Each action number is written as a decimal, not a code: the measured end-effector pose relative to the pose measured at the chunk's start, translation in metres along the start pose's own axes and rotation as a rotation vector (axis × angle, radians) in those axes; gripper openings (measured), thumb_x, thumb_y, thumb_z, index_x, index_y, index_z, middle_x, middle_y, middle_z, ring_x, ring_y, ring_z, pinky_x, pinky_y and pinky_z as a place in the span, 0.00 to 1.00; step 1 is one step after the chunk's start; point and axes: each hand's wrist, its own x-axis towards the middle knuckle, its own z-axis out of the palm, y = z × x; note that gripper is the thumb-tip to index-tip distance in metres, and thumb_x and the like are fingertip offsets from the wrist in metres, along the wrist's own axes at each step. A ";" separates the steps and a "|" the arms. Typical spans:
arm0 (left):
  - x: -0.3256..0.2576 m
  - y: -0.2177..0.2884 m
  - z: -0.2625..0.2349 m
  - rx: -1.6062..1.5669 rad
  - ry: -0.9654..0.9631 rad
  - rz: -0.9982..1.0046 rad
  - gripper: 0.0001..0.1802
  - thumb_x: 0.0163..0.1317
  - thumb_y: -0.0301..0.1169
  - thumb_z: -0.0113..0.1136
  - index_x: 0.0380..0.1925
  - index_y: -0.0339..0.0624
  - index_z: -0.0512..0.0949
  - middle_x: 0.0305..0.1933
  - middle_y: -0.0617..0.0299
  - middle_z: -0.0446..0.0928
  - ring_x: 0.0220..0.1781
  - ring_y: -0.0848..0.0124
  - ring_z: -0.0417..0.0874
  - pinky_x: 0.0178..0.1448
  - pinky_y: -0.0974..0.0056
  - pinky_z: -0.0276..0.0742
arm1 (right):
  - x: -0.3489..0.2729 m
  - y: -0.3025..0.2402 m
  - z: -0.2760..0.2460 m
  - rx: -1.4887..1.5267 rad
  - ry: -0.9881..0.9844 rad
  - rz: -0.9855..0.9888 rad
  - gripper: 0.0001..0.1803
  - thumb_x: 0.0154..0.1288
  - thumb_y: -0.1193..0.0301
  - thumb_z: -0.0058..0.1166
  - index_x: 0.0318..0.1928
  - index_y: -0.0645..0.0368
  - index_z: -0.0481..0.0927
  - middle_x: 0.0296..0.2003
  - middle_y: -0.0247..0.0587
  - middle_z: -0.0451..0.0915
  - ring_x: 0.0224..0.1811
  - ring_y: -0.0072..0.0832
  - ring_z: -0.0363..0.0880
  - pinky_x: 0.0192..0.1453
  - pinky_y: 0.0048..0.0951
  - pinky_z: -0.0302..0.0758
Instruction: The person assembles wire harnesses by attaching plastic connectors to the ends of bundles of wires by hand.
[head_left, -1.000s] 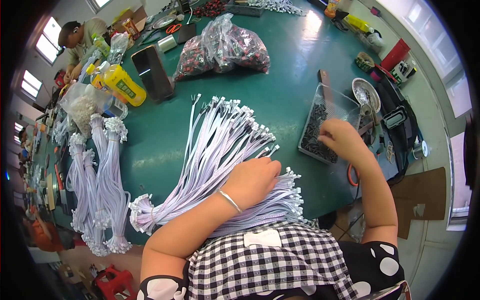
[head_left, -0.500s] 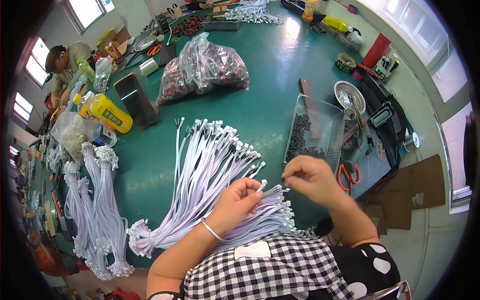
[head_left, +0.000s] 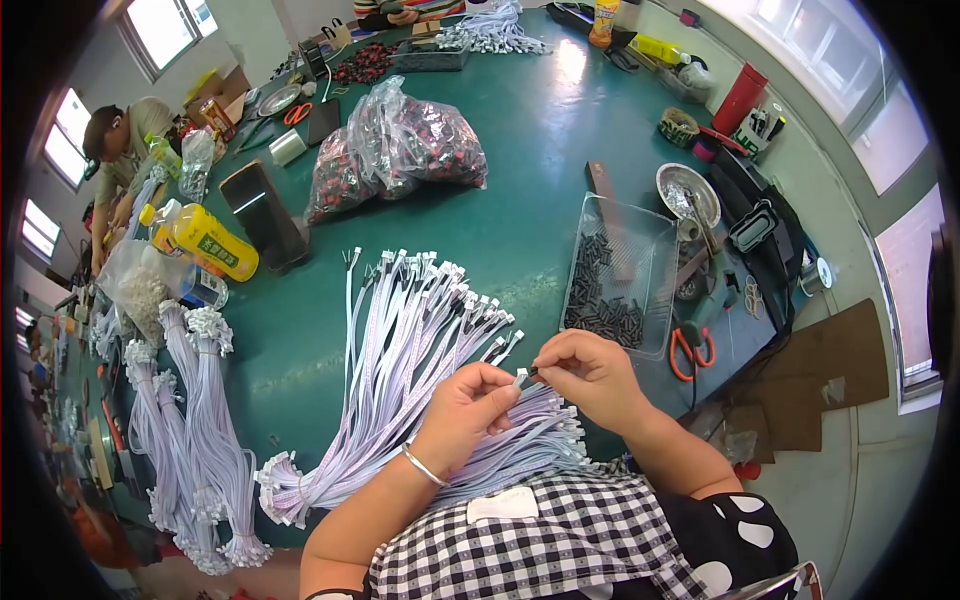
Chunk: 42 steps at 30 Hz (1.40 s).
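My left hand [head_left: 468,405], a bracelet at its wrist, pinches the end of a white cable, whose white connector [head_left: 521,376] sticks up past the fingertips. Close against that end, thumb and forefinger of my right hand [head_left: 600,385] are pressed together on a small black tube [head_left: 534,371]. Beneath both hands lies a fanned bundle of white flat cables [head_left: 400,360], tied at its lower left, with white connectors and some dark pieces at the far ends. Just beyond my right hand stands a clear plastic tray [head_left: 655,235] holding loose black tubes [head_left: 605,312].
Tied cable bundles [head_left: 205,440] lie at the left, near yellow bottles [head_left: 220,245] and a propped phone [head_left: 265,215]. Farther back sits a clear bag of red and black parts [head_left: 400,145]. Orange-handled scissors [head_left: 690,350] and a metal bowl [head_left: 688,192] are right of the tray.
My right hand has moved left and slightly nearer, from beside the tray to the cable end in my left hand. The left hand keeps its hold; the view has shifted slightly.
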 end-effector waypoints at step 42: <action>0.003 -0.003 -0.003 -0.010 -0.090 -0.032 0.05 0.60 0.26 0.60 0.34 0.40 0.74 0.25 0.67 0.73 0.20 0.80 0.71 0.24 0.77 0.66 | 0.006 -0.010 -0.007 -0.252 -0.161 -0.170 0.05 0.53 0.82 0.56 0.32 0.63 0.79 0.32 0.37 0.79 0.31 0.23 0.77 0.34 0.22 0.73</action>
